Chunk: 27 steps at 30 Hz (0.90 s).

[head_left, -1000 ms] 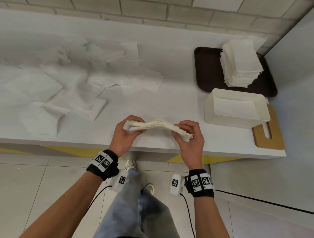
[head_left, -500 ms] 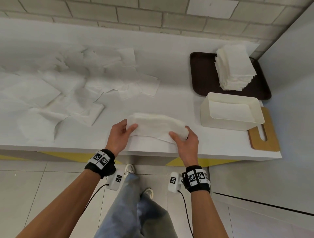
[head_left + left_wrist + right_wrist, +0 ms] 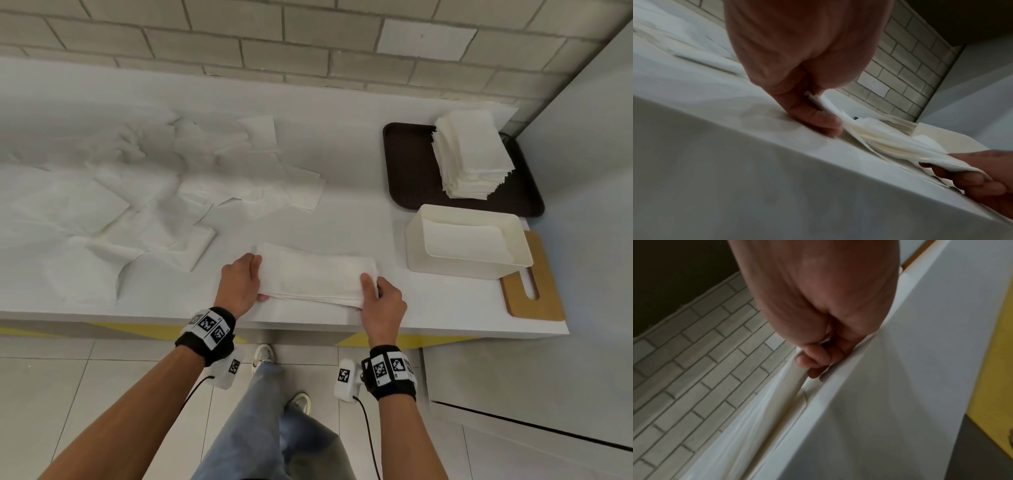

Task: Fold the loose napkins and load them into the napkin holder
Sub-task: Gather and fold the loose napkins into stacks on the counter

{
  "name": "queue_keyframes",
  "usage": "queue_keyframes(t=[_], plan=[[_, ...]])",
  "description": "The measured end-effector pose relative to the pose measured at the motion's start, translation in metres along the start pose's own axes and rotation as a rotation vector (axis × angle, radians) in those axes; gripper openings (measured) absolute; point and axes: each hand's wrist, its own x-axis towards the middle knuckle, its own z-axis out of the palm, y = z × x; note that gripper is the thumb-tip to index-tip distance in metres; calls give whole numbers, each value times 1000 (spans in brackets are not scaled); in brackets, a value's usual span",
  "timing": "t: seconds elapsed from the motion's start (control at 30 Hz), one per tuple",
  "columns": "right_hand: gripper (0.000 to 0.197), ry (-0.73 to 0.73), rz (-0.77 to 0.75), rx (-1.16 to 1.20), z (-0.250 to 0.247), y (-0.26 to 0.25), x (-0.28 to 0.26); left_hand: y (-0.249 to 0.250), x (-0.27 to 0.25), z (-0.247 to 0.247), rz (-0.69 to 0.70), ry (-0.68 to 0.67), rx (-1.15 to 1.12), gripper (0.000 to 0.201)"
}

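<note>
Item: bundle of folded napkins [image 3: 317, 275], lying along the near edge of the surface [image 3: 342, 219], just left of the napkin holder [image 3: 467, 241]; held at both short ends.

Left hand [image 3: 239, 284]: fingers curled round the bundle's left end, thumb beneath.

Right hand [image 3: 383, 303]: thumb on top, fingers tucked under the right end, pinching the layers.

Holder: open-topped, appears to hold some napkins already; a taller stack [image 3: 471, 159] sits on the dark tray [image 3: 407, 171] behind it.

Loose napkins [image 3: 144, 205]: spread unfolded to the left, well apart.

Risks, as judged: the near-edge layers are fanned, so uneven pressure may let sheets slide out; the middle is unsupported and may sag when lifted; a skewed bundle may catch the holder's rim.
</note>
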Motion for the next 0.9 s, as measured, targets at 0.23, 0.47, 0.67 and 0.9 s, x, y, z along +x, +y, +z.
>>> queue_keyframes(t=[0.23,0.47,0.67,0.9], plan=[[36,48,-15,-153,-14,8,7,8,4,-45,63,275,96,30],[51,25,-303,-121,-33,-46,-12,113,-33,-81,556,18,61,20],[47,-458,-500,321,-65,-138,-16,182,-53,-68,781,-72,-63,27],[20,-396,-217,112,-72,-83,24,119,-17,-15,487,135,-55,35]])
